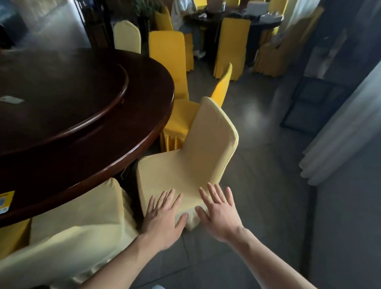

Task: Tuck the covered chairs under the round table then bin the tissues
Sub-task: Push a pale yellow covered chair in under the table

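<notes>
A pale yellow covered chair (198,153) stands sideways beside the dark round table (112,141), its seat edge partly under the rim. My left hand (164,217) and my right hand (218,214) hover open over the near corner of its seat, fingers spread, holding nothing. Another pale covered chair (74,233) sits at my lower left, pushed against the table. A bright yellow chair (179,118) stands behind the first one, and one more (166,57) further round. A white tissue-like scrap (10,99) lies on the table's turntable.
A yellow card (0,203) lies at the table's near edge. A second table with several yellow chairs and a seated person (183,8) is at the back. Grey tiled floor (260,168) runs to the right, with a curtain (347,128) and a dark metal frame (310,101).
</notes>
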